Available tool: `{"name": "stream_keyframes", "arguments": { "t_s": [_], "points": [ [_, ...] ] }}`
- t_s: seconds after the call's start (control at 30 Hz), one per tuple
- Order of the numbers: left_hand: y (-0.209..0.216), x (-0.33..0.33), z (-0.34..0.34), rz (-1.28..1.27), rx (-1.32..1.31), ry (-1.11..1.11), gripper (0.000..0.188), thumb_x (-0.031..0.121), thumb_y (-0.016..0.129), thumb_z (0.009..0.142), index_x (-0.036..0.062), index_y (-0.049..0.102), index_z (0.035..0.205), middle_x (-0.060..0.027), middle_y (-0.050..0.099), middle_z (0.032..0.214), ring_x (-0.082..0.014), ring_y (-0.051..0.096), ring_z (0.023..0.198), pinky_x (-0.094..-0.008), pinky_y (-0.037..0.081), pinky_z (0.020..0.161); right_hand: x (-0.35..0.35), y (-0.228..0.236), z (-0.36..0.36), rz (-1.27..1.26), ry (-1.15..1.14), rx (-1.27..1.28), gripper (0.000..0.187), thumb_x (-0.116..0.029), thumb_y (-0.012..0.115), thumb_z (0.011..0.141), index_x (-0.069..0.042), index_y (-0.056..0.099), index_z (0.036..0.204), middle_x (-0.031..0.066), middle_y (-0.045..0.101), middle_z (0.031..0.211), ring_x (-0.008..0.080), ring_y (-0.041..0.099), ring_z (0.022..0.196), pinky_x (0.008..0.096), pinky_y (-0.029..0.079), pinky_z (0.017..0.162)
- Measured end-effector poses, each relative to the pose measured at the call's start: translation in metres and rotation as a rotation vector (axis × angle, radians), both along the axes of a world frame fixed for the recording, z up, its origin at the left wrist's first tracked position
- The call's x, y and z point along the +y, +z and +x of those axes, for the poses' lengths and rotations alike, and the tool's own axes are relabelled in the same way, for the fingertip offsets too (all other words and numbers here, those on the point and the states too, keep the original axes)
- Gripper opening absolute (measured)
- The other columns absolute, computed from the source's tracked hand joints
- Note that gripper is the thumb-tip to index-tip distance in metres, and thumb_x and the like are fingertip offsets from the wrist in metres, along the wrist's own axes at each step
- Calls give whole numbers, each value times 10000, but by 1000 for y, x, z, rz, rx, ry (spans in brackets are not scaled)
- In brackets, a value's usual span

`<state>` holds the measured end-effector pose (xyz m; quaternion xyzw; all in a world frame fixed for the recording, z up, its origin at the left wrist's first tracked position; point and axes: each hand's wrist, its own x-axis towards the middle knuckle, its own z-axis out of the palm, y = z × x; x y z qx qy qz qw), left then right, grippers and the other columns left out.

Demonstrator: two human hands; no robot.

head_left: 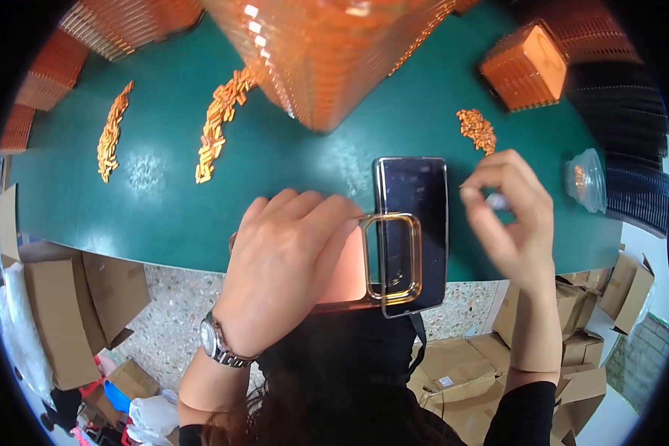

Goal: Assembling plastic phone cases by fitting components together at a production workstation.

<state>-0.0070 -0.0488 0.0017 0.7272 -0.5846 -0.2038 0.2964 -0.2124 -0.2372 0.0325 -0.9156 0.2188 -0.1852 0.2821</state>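
My left hand [293, 241], with a metal watch on its wrist, grips an orange phone case [343, 271] near the table's front edge. The case has a large gold-rimmed camera opening [421, 256] at its right end. Behind that opening lies a dark, glossy phone-like slab [412, 186], reaching past the table edge. My right hand [516, 212] is raised to the right of the slab, thumb and forefinger pinched together. Whatever sits between those fingertips is too small to make out. Just beyond this hand is a heap of small orange-brown pieces [477, 131].
A tall stack of orange cases [323, 59] rises at the centre. Two rows of small orange strips [113, 137] [219, 123] lie left. More orange stacks [524, 65] and black stacks [617, 111] line the far side. A clear tub [586, 181] stands right; cardboard boxes [56, 320] flank me.
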Motion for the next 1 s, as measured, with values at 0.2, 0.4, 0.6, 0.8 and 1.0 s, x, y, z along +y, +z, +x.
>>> {"name": "stream_keyframes", "arguments": {
  "t_s": [0.2,0.4,0.6,0.8,1.0],
  "points": [
    [-2,2,0,2,15,26,81,131,664,1005,83,719,1040,-88,666,865,-312,632,868,-436,461,792,39,-9,46,-216,316,-5,251,7,822,712,-33,676,912,96,660,967,279,624,755,380,518,636],
    [-2,4,-2,1,28,41,83,110,644,1020,73,718,1032,-102,662,846,-325,630,851,-442,463,784,43,-8,45,-411,370,78,291,-26,825,683,-27,659,922,81,642,983,251,607,754,367,494,607],
    [-3,4,0,0,28,40,84,115,637,1023,75,711,1033,-102,672,848,-327,634,851,-443,467,781,47,-9,46,-470,351,121,316,-41,821,693,-27,654,960,81,638,979,240,611,751,359,503,614],
    [-4,4,-3,-8,3,52,88,154,661,1019,78,706,1023,-100,679,848,-328,636,844,-447,471,774,56,-10,47,-370,248,204,303,23,787,747,-4,648,1015,107,640,973,284,659,810,398,545,652],
    [-2,0,-7,6,-24,84,129,190,686,1013,76,667,955,-96,661,823,-325,635,831,-454,466,747,57,-15,50,-385,234,207,196,-68,715,806,-34,609,967,99,542,892,252,629,794,373,561,605]
  ]
}}
